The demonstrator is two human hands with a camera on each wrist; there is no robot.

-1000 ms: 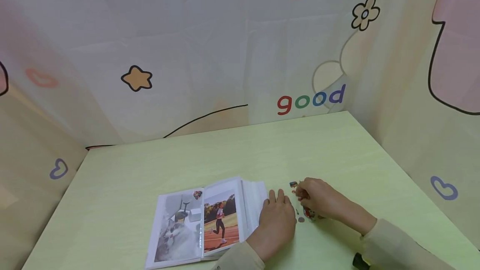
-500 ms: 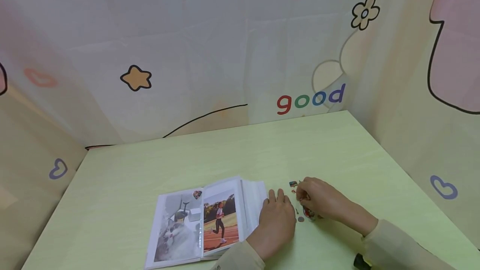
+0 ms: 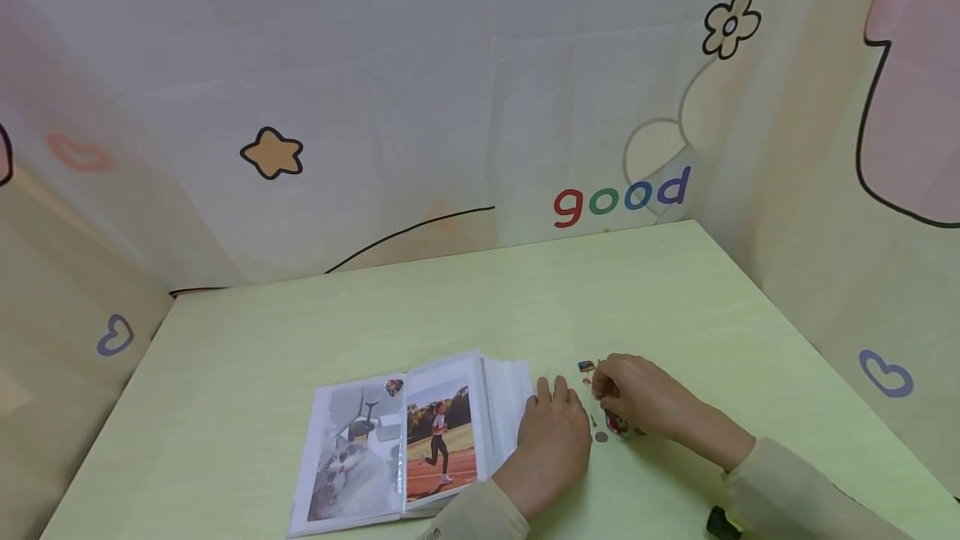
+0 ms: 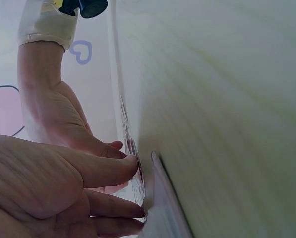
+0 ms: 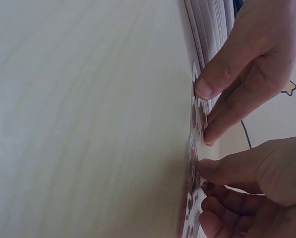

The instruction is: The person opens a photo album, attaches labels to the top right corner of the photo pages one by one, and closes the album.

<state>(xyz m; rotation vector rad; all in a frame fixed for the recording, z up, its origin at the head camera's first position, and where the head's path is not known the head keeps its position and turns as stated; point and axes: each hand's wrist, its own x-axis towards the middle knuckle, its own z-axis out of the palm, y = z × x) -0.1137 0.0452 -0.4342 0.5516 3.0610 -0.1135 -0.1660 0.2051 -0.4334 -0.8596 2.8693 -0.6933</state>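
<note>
A thin sticker sheet (image 5: 193, 168) with small colourful stickers lies flat on the table, right of an open photo album (image 3: 307, 473). My left hand (image 3: 555, 448) rests palm down between them, fingers extended, its fingertips pressing the sheet's left part. At the sheet's right part, my right hand (image 3: 645, 394) has its fingers curled. In the right wrist view its thumb and forefinger pinch a small dark sticker (image 5: 203, 185) at the sheet's surface. The right hand covers much of the sheet in the head view; a red sticker (image 3: 617, 426) shows below its fingers.
The album shows a cat photo (image 3: 345, 473) and a runner photo (image 3: 442, 440), with loose-standing pages on its right. A black object (image 3: 722, 523) sits by the right sleeve. Printed cloth (image 3: 420, 107) surrounds the pale green table (image 3: 450, 307).
Both hands stay in place over the sheet. The right fingertips shift only very slightly, and the head view tilts a little. The album has not moved.
</note>
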